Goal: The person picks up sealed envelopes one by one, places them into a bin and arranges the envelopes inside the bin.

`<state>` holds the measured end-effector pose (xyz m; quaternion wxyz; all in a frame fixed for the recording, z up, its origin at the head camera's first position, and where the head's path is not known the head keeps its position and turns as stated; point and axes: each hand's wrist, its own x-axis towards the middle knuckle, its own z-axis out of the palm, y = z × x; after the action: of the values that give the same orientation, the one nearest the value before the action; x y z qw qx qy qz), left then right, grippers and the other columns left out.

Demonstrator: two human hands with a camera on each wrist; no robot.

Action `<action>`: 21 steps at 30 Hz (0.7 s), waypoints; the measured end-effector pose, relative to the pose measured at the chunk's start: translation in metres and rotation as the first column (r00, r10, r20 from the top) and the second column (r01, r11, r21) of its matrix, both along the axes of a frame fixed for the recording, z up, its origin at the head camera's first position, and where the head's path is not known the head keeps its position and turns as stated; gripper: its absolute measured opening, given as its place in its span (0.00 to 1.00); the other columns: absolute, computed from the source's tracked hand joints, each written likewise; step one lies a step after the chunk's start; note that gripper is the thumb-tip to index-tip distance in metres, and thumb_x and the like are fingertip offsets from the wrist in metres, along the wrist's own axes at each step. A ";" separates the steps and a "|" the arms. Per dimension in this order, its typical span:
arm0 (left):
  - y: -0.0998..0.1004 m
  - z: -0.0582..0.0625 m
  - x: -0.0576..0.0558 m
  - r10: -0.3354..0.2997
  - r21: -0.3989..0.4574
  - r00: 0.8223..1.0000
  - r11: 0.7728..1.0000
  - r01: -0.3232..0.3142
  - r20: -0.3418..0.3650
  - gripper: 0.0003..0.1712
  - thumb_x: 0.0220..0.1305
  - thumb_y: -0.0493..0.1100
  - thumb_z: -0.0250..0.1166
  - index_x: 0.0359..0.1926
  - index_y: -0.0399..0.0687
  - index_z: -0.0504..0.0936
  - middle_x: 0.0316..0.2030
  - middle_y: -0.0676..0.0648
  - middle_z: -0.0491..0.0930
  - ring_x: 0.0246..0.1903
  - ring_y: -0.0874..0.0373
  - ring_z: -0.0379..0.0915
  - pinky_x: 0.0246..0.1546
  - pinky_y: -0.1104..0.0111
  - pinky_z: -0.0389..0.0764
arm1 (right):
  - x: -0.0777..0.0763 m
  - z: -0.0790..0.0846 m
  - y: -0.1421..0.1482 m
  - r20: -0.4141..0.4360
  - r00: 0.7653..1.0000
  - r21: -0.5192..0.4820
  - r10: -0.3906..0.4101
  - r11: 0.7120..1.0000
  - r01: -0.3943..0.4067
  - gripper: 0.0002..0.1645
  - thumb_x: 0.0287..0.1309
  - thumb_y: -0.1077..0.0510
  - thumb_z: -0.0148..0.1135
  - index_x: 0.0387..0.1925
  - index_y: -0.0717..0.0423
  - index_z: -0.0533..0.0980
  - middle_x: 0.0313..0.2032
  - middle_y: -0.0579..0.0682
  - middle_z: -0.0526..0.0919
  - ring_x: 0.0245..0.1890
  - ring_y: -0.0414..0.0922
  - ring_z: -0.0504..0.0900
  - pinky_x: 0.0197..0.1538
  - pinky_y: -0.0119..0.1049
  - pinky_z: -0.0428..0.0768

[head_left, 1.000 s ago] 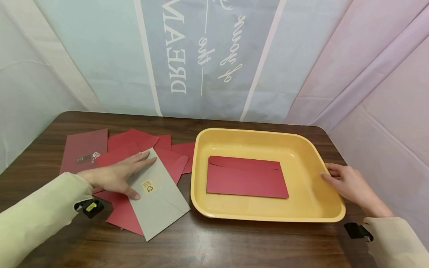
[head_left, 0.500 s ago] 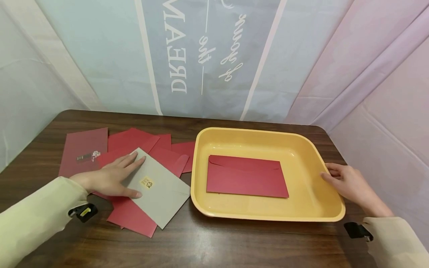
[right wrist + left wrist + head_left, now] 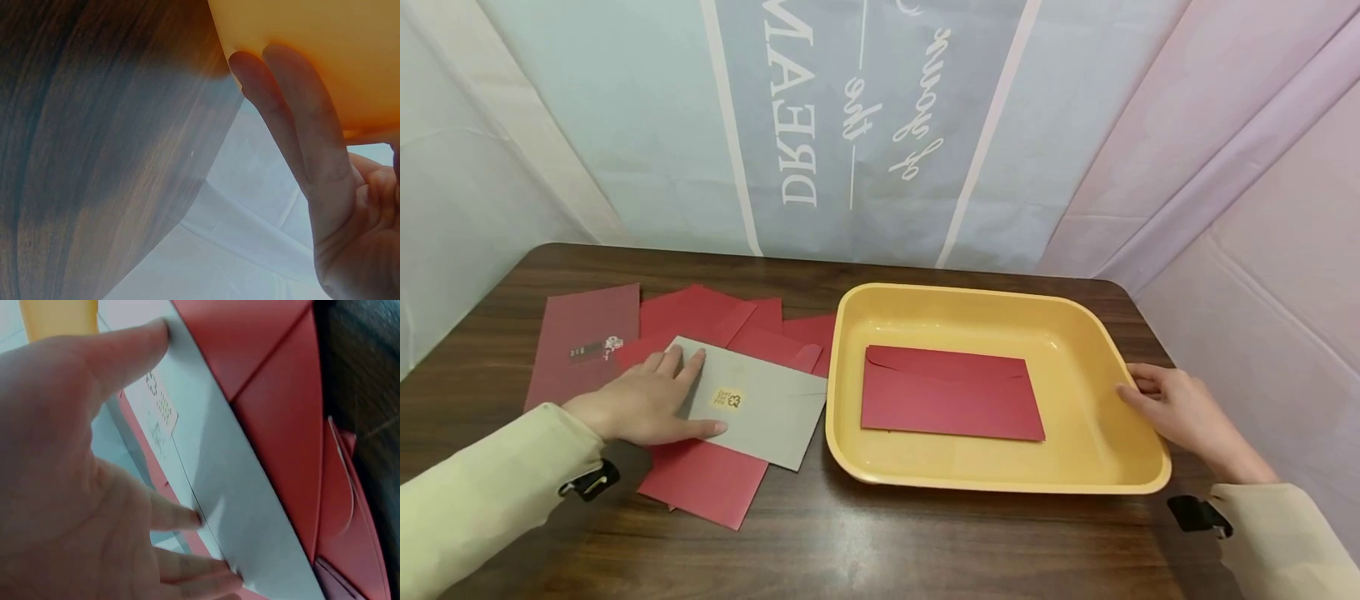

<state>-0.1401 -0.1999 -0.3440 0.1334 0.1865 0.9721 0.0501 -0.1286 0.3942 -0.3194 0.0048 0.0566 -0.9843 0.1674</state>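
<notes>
In the head view my left hand [image 3: 643, 404] rests with spread fingers on a grey envelope [image 3: 767, 408] that has a small gold sticker. Its thumb and fingertips touch the paper, as the left wrist view also shows. Beneath the envelope lies a loose pile of red envelopes [image 3: 703, 483], with a darker maroon envelope [image 3: 583, 317] at the far left. At the right, my right hand [image 3: 1180, 417] grips the rim of a yellow tray [image 3: 1090, 433], thumb inside and fingers outside. A red envelope [image 3: 951, 392] lies flap up on the tray's floor.
Everything stands on a dark wooden table [image 3: 887, 550]. The grey envelope's right corner reaches the tray's left side. A printed cloth [image 3: 880, 167] hangs behind the table's back edge, and pale cloth walls [image 3: 1277, 275] stand at both sides.
Under my left hand the grey envelope has turned counterclockwise, its near corner swinging right and away from me. The hand has shifted slightly left. My right hand keeps its place on the tray.
</notes>
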 end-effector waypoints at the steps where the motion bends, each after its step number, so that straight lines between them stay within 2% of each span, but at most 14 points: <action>1: 0.001 0.000 0.001 -0.002 -0.008 1.000 1.000 0.002 -0.016 0.62 0.49 0.70 0.66 0.65 0.21 0.58 0.59 0.20 0.60 0.56 0.28 0.61 0.52 0.41 0.69 | 0.000 0.000 0.000 0.004 1.000 -0.005 0.002 1.000 -0.002 0.27 0.63 0.56 0.59 0.54 0.77 0.72 0.40 0.71 0.83 0.30 0.52 0.86 0.30 0.24 0.75; 5: 0.006 -0.003 0.003 0.005 -0.050 0.998 0.999 -0.008 -0.069 0.60 0.51 0.70 0.64 0.62 0.17 0.61 0.54 0.19 0.64 0.52 0.28 0.64 0.51 0.42 0.70 | 0.000 0.000 0.000 0.007 1.000 -0.006 0.003 1.000 -0.002 0.27 0.63 0.56 0.59 0.54 0.77 0.71 0.40 0.71 0.82 0.30 0.52 0.86 0.29 0.24 0.75; 11: 0.013 -0.007 0.006 0.027 -0.096 0.992 0.995 -0.039 -0.126 0.59 0.54 0.71 0.61 0.58 0.14 0.64 0.48 0.18 0.68 0.49 0.27 0.67 0.49 0.43 0.71 | 0.000 0.001 -0.001 0.030 1.000 -0.011 -0.004 1.000 0.004 0.28 0.64 0.55 0.58 0.55 0.77 0.71 0.42 0.72 0.82 0.34 0.59 0.86 0.30 0.25 0.75; 17: 0.015 -0.007 0.006 0.033 -0.109 0.990 0.993 -0.048 -0.136 0.59 0.55 0.71 0.60 0.58 0.14 0.64 0.47 0.17 0.68 0.49 0.25 0.66 0.50 0.42 0.71 | 0.000 0.002 -0.001 0.020 1.000 -0.014 0.001 1.000 0.000 0.28 0.64 0.55 0.58 0.55 0.76 0.71 0.41 0.71 0.82 0.31 0.53 0.87 0.30 0.25 0.75; 21: 0.016 -0.004 0.007 0.048 -0.111 0.993 0.992 -0.061 -0.112 0.60 0.55 0.72 0.59 0.58 0.14 0.63 0.48 0.17 0.67 0.50 0.25 0.67 0.49 0.43 0.72 | 0.000 0.002 -0.002 0.020 1.000 -0.010 0.000 1.000 0.001 0.27 0.64 0.55 0.58 0.55 0.76 0.72 0.41 0.71 0.82 0.33 0.57 0.86 0.31 0.25 0.76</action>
<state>-0.1335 -0.1834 -0.3479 0.0892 0.1545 0.9839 -0.0122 -0.1285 0.3926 -0.3179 -0.0048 0.0546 -0.9834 0.1730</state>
